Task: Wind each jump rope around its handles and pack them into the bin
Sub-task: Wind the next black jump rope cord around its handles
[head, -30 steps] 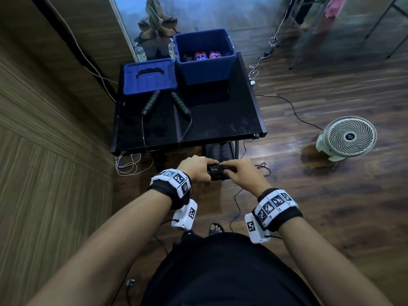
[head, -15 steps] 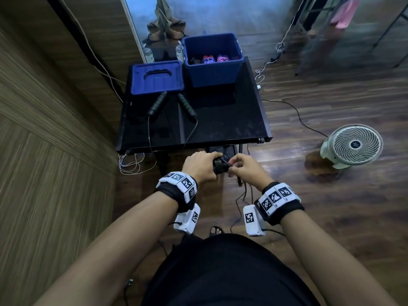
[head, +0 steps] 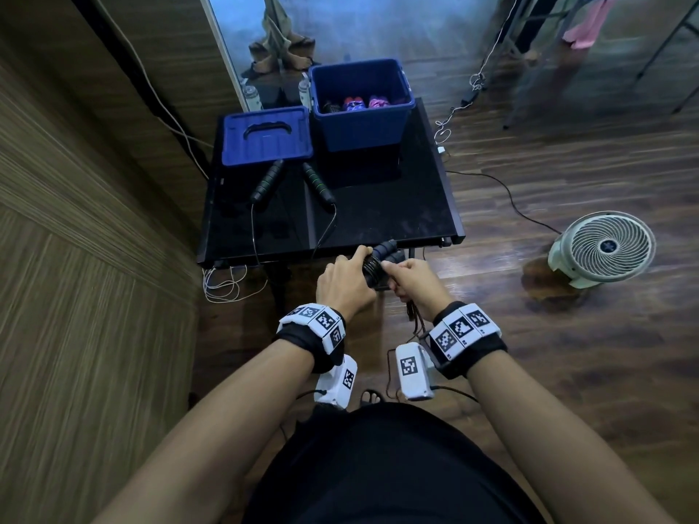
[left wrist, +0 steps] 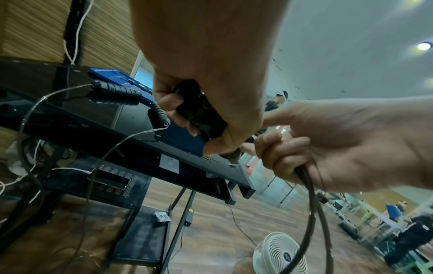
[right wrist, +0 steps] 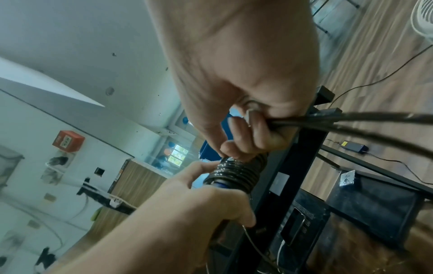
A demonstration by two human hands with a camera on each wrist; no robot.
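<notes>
My left hand [head: 346,276] grips the dark handles of a jump rope [head: 378,259], with black cord coiled round them [right wrist: 236,172], just in front of the table's near edge. My right hand [head: 410,276] pinches the loose black cord [left wrist: 311,200] beside the coil; the rest hangs down. A second jump rope lies on the black table [head: 378,213]: two black handles [head: 266,181] [head: 317,183] with thin cords running over the front edge. The blue bin [head: 361,107] stands at the table's back with wound ropes inside.
The blue bin lid [head: 266,136] lies left of the bin. A white floor fan [head: 605,249] stands on the wooden floor at the right. White cables [head: 227,285] hang under the table's left side. A wood-panelled wall runs along the left.
Both hands have moved forward and up to the table's near edge with the rope. The handle bundle has tilted, its far end now pointing at the table.
</notes>
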